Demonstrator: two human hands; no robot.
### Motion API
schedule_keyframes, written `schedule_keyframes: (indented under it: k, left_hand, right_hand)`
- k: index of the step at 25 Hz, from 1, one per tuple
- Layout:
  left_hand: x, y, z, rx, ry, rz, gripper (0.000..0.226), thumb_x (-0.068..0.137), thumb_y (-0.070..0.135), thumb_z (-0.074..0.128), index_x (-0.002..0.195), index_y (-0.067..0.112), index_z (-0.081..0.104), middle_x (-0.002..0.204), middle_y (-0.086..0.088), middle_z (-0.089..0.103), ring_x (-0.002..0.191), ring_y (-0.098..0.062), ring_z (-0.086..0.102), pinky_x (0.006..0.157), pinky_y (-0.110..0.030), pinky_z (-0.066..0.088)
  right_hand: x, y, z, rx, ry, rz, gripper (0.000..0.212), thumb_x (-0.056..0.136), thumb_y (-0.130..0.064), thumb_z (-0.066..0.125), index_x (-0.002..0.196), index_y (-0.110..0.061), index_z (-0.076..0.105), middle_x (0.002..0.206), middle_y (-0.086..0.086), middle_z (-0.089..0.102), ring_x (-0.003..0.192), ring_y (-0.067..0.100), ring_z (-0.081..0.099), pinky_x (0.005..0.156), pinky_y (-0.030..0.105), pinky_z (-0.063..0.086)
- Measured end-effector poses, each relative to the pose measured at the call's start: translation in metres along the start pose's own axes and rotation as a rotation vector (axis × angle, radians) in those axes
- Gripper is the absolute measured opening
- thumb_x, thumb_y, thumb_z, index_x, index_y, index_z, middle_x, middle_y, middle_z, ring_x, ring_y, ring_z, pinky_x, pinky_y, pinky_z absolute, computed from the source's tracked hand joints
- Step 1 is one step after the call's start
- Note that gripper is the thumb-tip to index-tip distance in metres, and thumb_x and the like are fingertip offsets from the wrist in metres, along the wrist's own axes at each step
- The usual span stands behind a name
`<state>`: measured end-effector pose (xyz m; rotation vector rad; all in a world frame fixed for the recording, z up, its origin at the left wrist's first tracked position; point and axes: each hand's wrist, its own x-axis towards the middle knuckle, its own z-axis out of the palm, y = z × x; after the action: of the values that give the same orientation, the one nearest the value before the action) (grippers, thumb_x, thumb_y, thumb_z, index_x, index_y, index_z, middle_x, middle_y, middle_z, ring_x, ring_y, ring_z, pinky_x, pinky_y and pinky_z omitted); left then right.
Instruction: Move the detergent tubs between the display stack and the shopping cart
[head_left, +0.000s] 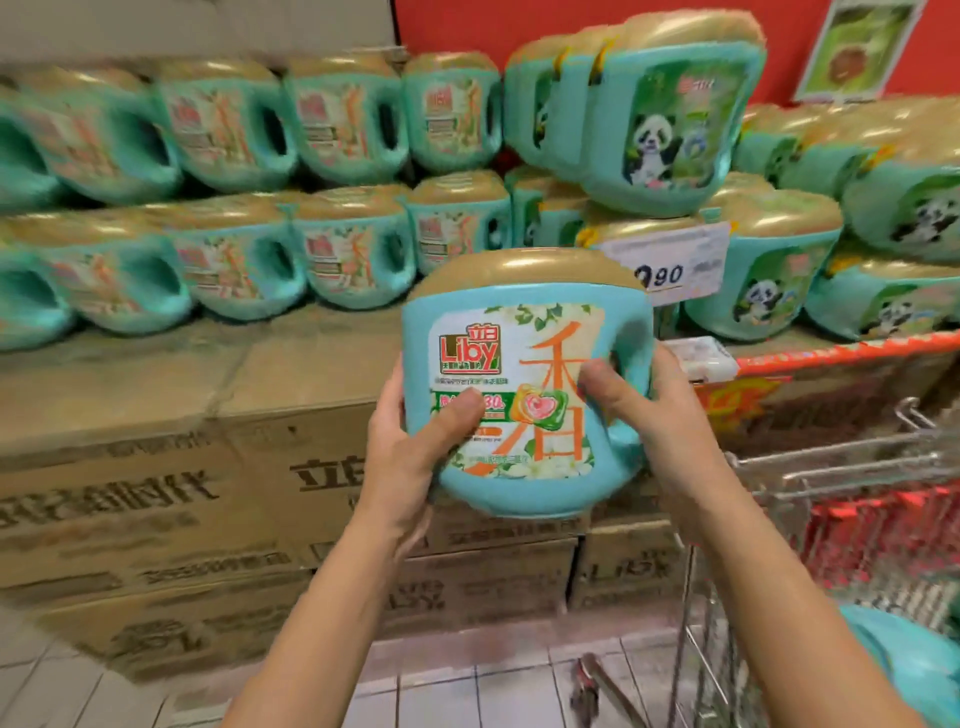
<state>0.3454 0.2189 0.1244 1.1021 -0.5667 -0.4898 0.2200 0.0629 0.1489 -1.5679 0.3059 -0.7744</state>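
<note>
Head view, held tub: we carry one detergent tub (524, 384) in mid-air in front of the display stack (332, 208), tilted slightly, gold lid up, label facing us.
Left hand: our left hand (410, 457) is clamped on the tub's lower left side, thumb across the label.
Right hand: our right hand (649, 410) grips the right side, thumb by the moulded handle opening, fingers hidden behind the tub.
Risk, slipping: we judge the smooth plastic could slide from our hands, since nothing supports the tub underneath.
Risk, stack: the panda-label tub (670, 114) on top sits tilted over the price card (670, 265); a knock could bring it down.
Risk, cart: the shopping cart (852, 467) stands to our right, and its wire rim could catch the tub on the way in.
Cart contents: one more teal tub (904, 670) shows at the lower right edge; red packaging shows through the wire.
Cartons: closed cardboard boxes (171, 499) carry the stacked tubs; contents unseen.
</note>
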Motion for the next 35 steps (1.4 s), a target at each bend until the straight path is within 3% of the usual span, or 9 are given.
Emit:
schedule_keyframes:
  k: [3, 7, 11, 14, 17, 23, 28, 31, 35]
  left_hand:
    - [0.055, 0.012, -0.036, 0.109, -0.056, 0.06, 0.103, 0.048, 0.048, 0.093, 0.135, 0.016, 0.047, 0.118, -0.012, 0.069, 0.102, -0.031, 0.069, 0.076, -0.039, 0.058]
    - [0.122, 0.019, -0.073, 0.287, -0.096, 0.068, 0.102, 0.042, 0.061, 0.089, 0.131, 0.038, 0.045, 0.116, 0.006, 0.071, 0.104, -0.017, 0.069, 0.078, -0.032, 0.058]
    - [0.161, 0.001, -0.095, 0.381, -0.088, 0.069, 0.098, 0.045, 0.057, 0.088, 0.13, 0.049, 0.04, 0.111, 0.021, 0.069, 0.102, -0.005, 0.068, 0.08, -0.027, 0.058]
    - [0.18, -0.014, -0.104, 0.412, -0.078, 0.073, 0.1, 0.046, 0.05, 0.088, 0.135, 0.044, 0.041, 0.114, 0.023, 0.067, 0.108, 0.001, 0.063, 0.08, -0.02, 0.055]
    - [0.196, -0.028, -0.108, 0.433, -0.049, 0.074, 0.11, 0.047, 0.042, 0.088, 0.144, 0.032, 0.037, 0.129, 0.015, 0.059, 0.12, -0.008, 0.056, 0.094, -0.028, 0.052]
    - [0.238, -0.04, -0.103, 0.666, 0.036, 0.073, 0.108, 0.054, 0.049, 0.083, 0.148, 0.033, 0.033, 0.146, 0.003, 0.029, 0.125, -0.011, 0.038, 0.1, -0.018, 0.036]
    - [0.267, -0.046, -0.094, 0.537, 0.103, 0.034, 0.104, 0.066, 0.02, 0.088, 0.15, 0.027, 0.028, 0.144, 0.002, 0.042, 0.121, -0.01, 0.05, 0.089, -0.019, 0.049]
    - [0.279, -0.05, -0.087, 0.451, 0.159, 0.024, 0.101, 0.064, 0.012, 0.088, 0.147, 0.018, 0.031, 0.144, -0.004, 0.047, 0.127, -0.015, 0.05, 0.103, -0.037, 0.048]
    - [0.286, -0.059, -0.075, 0.439, 0.23, 0.021, 0.098, 0.064, 0.014, 0.089, 0.146, 0.019, 0.036, 0.143, -0.01, 0.047, 0.122, -0.013, 0.052, 0.105, -0.038, 0.047]
  right_hand:
    - [0.047, 0.003, 0.028, -0.054, -0.028, 0.079, 0.065, 0.063, -0.042, 0.08, 0.121, -0.019, 0.06, 0.114, -0.003, 0.071, 0.103, 0.015, 0.068, 0.086, 0.035, 0.055]
    - [0.103, 0.011, 0.049, -0.14, -0.007, 0.1, 0.07, 0.052, -0.047, 0.083, 0.115, -0.023, 0.064, 0.103, -0.016, 0.071, 0.086, -0.006, 0.067, 0.064, 0.008, 0.05]
    - [0.142, 0.038, 0.062, -0.131, -0.023, 0.079, 0.065, 0.055, -0.036, 0.08, 0.116, -0.022, 0.063, 0.092, -0.025, 0.071, 0.081, -0.018, 0.062, 0.06, 0.001, 0.044]
    - [0.158, 0.061, 0.063, -0.107, -0.012, 0.08, 0.062, 0.056, -0.036, 0.082, 0.114, -0.031, 0.061, 0.095, -0.03, 0.07, 0.089, -0.018, 0.061, 0.065, 0.001, 0.046]
    - [0.172, 0.076, 0.062, -0.16, -0.003, 0.042, 0.071, 0.055, -0.044, 0.083, 0.121, -0.041, 0.056, 0.107, -0.034, 0.065, 0.102, -0.02, 0.055, 0.075, 0.001, 0.045]
    - [0.21, 0.104, 0.06, -0.325, 0.114, 0.035, 0.087, 0.064, -0.044, 0.083, 0.14, -0.037, 0.041, 0.138, -0.002, 0.033, 0.129, 0.019, 0.042, 0.111, 0.041, 0.038]
    - [0.242, 0.117, 0.064, -0.319, 0.21, 0.055, 0.092, 0.068, -0.038, 0.084, 0.145, -0.031, 0.035, 0.141, 0.0, 0.036, 0.132, 0.019, 0.041, 0.111, 0.044, 0.037]
    - [0.252, 0.123, 0.067, -0.27, 0.302, 0.054, 0.092, 0.07, -0.037, 0.083, 0.147, -0.025, 0.034, 0.148, -0.002, 0.04, 0.133, 0.016, 0.041, 0.111, 0.043, 0.037]
    - [0.26, 0.131, 0.07, -0.273, 0.35, 0.085, 0.088, 0.075, -0.04, 0.079, 0.149, -0.025, 0.033, 0.149, 0.004, 0.04, 0.134, 0.02, 0.042, 0.111, 0.044, 0.037]
